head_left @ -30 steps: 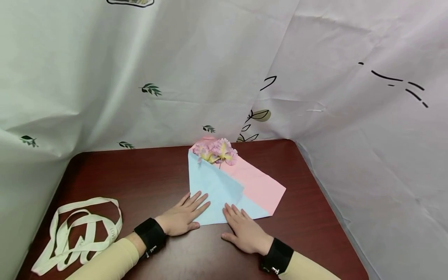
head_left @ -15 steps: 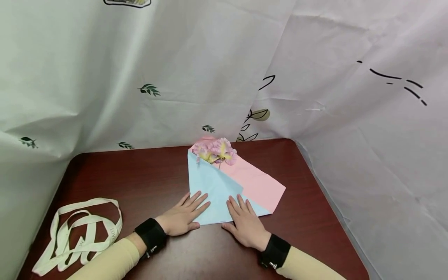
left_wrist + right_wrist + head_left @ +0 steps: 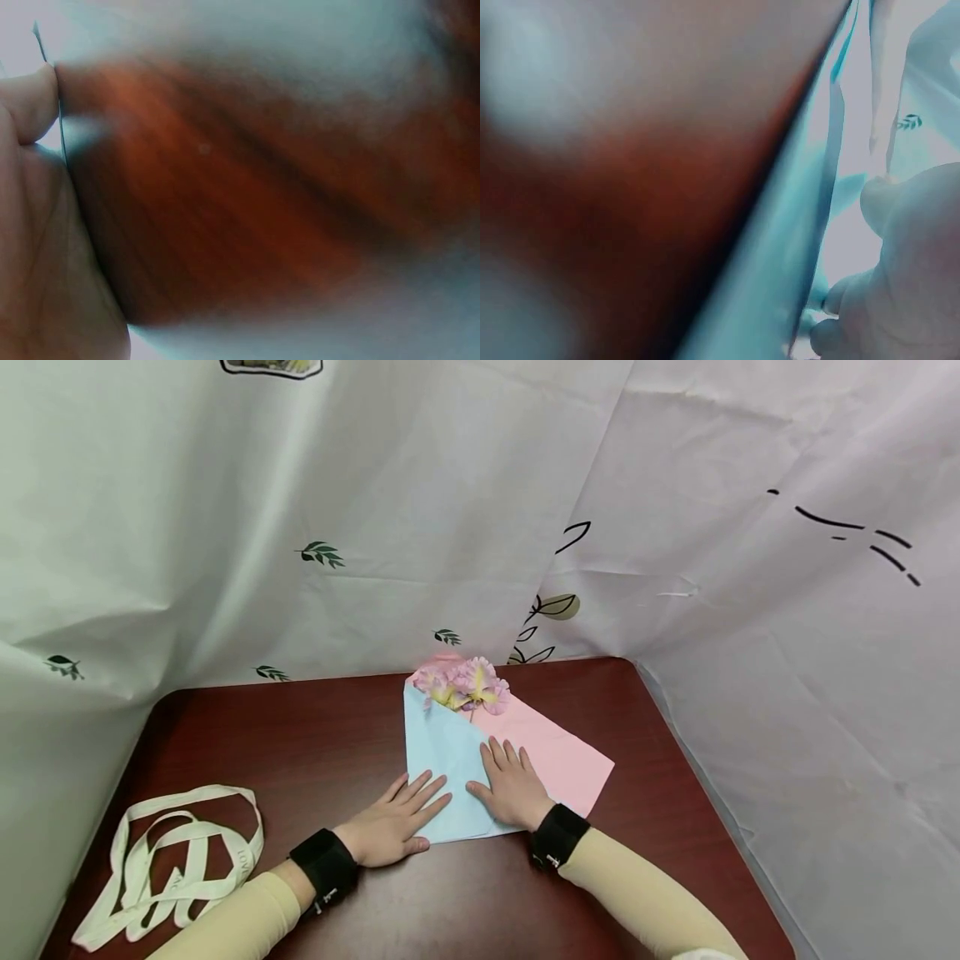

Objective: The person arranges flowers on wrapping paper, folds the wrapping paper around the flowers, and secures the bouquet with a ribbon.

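A sheet of wrapping paper (image 3: 442,747), blue on one face and pink on the other, lies folded on the table with its blue flap over the left part. Pink and yellow flowers (image 3: 468,683) poke out at its top, their stems mostly covered. My left hand (image 3: 393,818) rests with spread fingers on the lower left corner of the paper. Flat on the blue flap's right edge lies my right hand (image 3: 513,785), fingertips reaching the pink face (image 3: 558,743). In the right wrist view, the right hand (image 3: 907,262) is beside the blue paper (image 3: 780,225).
A loosely coiled cream ribbon (image 3: 198,835) with printed lettering lies at the left of the dark red table (image 3: 285,735). White printed cloth (image 3: 390,510) hangs behind the table and along its right side. Each wrist wears a black band (image 3: 325,860).
My right hand has slid up and forward over the paper, from its lower edge to the flap's edge. The left hand has stayed in place.
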The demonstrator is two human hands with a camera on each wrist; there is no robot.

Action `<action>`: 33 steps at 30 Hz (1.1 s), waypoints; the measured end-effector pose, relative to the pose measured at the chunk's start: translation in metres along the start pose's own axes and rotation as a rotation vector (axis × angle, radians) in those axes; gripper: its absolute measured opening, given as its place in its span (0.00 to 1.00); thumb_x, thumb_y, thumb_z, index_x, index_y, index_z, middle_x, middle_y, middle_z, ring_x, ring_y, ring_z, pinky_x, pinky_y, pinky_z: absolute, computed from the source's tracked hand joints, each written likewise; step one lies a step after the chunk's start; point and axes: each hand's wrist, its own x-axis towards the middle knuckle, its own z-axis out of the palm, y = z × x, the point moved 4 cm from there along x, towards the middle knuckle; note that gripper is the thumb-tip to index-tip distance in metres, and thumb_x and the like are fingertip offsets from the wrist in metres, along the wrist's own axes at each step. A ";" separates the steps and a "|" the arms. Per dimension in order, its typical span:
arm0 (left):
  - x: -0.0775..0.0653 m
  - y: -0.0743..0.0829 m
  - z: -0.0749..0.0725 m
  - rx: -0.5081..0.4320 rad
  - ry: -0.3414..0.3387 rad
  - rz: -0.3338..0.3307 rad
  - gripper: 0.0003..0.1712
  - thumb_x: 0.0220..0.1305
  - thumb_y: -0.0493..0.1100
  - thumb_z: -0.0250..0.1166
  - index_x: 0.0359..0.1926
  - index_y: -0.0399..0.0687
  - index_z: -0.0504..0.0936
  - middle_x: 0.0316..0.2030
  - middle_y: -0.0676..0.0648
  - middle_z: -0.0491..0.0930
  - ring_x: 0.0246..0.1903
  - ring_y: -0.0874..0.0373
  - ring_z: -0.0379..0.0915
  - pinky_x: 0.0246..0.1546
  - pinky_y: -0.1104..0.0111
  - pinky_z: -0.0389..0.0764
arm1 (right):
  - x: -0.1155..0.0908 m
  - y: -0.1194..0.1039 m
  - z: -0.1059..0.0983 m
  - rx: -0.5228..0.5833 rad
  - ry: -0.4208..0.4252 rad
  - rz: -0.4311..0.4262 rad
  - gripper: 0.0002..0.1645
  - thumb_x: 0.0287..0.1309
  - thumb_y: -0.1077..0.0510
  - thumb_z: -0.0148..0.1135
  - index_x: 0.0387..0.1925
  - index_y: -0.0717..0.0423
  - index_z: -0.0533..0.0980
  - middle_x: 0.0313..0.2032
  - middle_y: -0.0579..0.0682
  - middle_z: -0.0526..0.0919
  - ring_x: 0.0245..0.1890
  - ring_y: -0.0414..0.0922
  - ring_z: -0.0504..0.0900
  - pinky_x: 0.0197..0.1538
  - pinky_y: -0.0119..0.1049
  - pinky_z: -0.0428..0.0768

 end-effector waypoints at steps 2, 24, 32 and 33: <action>0.000 -0.001 0.001 -0.018 0.009 0.009 0.42 0.72 0.57 0.53 0.78 0.51 0.47 0.78 0.43 0.42 0.77 0.41 0.35 0.71 0.41 0.44 | 0.006 -0.003 -0.002 -0.013 0.002 0.010 0.47 0.69 0.30 0.42 0.76 0.57 0.53 0.76 0.57 0.52 0.77 0.59 0.50 0.74 0.59 0.50; 0.002 0.000 0.002 0.034 -0.030 -0.012 0.42 0.72 0.60 0.50 0.78 0.54 0.45 0.79 0.47 0.37 0.78 0.44 0.31 0.73 0.43 0.44 | 0.040 -0.009 0.000 0.067 -0.006 0.108 0.48 0.69 0.29 0.37 0.77 0.56 0.50 0.78 0.54 0.47 0.78 0.57 0.44 0.76 0.58 0.45; 0.000 -0.004 0.004 -0.004 -0.010 -0.008 0.42 0.72 0.59 0.52 0.78 0.53 0.45 0.79 0.45 0.38 0.78 0.42 0.32 0.73 0.42 0.42 | 0.029 -0.016 0.000 0.009 0.029 0.077 0.52 0.68 0.28 0.38 0.78 0.57 0.43 0.78 0.54 0.41 0.78 0.55 0.40 0.76 0.56 0.45; -0.001 -0.005 0.005 -0.021 0.000 -0.001 0.42 0.72 0.59 0.52 0.78 0.53 0.46 0.79 0.45 0.38 0.78 0.42 0.32 0.73 0.42 0.41 | 0.023 -0.020 0.003 -0.010 0.039 0.054 0.52 0.68 0.28 0.39 0.78 0.57 0.42 0.78 0.54 0.40 0.78 0.55 0.39 0.76 0.56 0.45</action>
